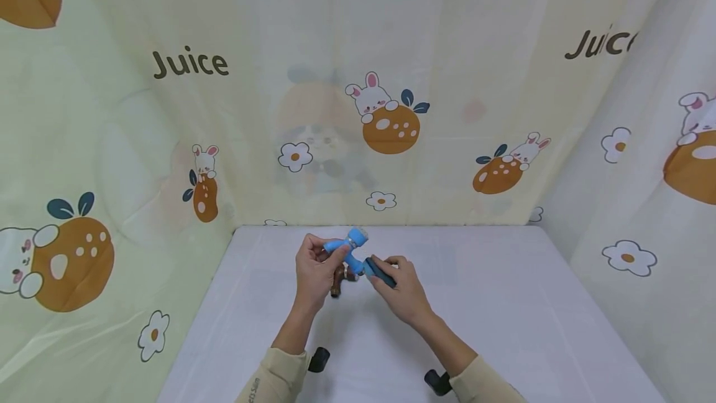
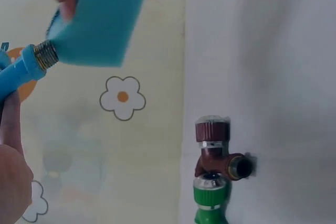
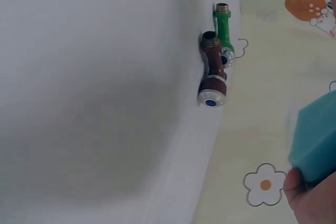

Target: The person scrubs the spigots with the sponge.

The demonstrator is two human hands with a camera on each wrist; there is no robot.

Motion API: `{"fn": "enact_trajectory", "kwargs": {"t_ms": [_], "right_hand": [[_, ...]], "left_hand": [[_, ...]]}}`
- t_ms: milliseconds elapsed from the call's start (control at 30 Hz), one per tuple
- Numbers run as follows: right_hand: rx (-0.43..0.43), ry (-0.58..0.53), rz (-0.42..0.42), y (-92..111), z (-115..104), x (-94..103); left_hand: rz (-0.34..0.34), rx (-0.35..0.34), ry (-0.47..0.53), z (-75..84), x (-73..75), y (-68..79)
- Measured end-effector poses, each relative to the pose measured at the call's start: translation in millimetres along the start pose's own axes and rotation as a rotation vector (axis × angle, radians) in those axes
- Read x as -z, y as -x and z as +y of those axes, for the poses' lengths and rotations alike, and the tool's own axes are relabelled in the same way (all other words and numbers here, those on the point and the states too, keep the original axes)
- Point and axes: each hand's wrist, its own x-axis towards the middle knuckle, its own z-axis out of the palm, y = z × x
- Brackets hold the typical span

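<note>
My left hand (image 1: 316,271) grips a light blue angle valve (image 1: 353,260) by its side arm, with the round knob pointing up and away. In the left wrist view, the threaded brass end of the blue valve (image 2: 20,75) sits right at the edge of a teal sponge (image 2: 102,22). My right hand (image 1: 404,291) holds that sponge (image 1: 381,272), thumb on one side and fingers on the other; its dark face shows in the head view. The right wrist view has the sponge (image 3: 317,137) at the right edge, pinched by the fingers.
Beyond the hands, a brown angle valve (image 1: 337,282) lies on the white table (image 1: 481,310). A green valve (image 3: 223,27) lies against it, hidden in the head view. A printed curtain (image 1: 252,123) rises behind the table's far edge. Black devices (image 1: 319,360) sit at both wrists.
</note>
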Motion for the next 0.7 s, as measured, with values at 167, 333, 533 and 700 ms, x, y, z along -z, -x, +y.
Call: {"fn": "enact_trajectory", "kwargs": {"t_ms": [167, 333, 533, 700], "right_hand": [[-0.095, -0.152, 0.011, -0.6, 5.6, -4.9], [0.098, -0.184, 0.154, 4.7, -1.0, -9.0], [0.411, 0.067, 0.348, 6.2, -5.5, -9.3], [0.407, 0.102, 0.391, 1.5, -2.9, -3.8]], "left_hand": [[0.027, 0.039, 0.059, -1.2, 2.1, -3.6], [0.06, 0.132, 0.006, -4.2, -0.8, -3.3], [0.031, 0.154, 0.059, -2.4, -4.1, -2.1], [-0.095, 0.176, 0.061, -2.0, -2.0, -1.9]]}}
